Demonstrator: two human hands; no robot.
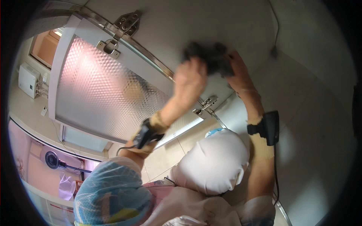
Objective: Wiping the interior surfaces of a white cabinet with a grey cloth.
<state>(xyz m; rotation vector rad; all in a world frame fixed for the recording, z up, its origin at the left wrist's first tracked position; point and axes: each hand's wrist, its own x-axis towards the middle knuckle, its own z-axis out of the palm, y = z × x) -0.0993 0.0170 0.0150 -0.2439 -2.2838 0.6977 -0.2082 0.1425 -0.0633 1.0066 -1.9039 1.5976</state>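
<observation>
A dark grey, soft-looking bundle, likely a cloth [212, 58], is blurred between my two hands over a pale cabinet panel [164, 31]. My left hand [191, 80] grips its left side with curled fingers. On the opposite side, my right hand [239, 70] has its fingers around the bundle's edge. Part of each hand's fingers is hidden by the cloth or by blur. Black devices are strapped to both of my forearms, the left device [145, 134] and the right device [267, 128], with cables running from them.
An open cabinet door [93, 104] with patterned translucent glass hangs at left on metal hinges, an upper hinge [127, 24] and a lower hinge [208, 104]. A cable [276, 31] hangs inside. My white-covered knee [212, 161] rises below. A fan [52, 160] stands far left.
</observation>
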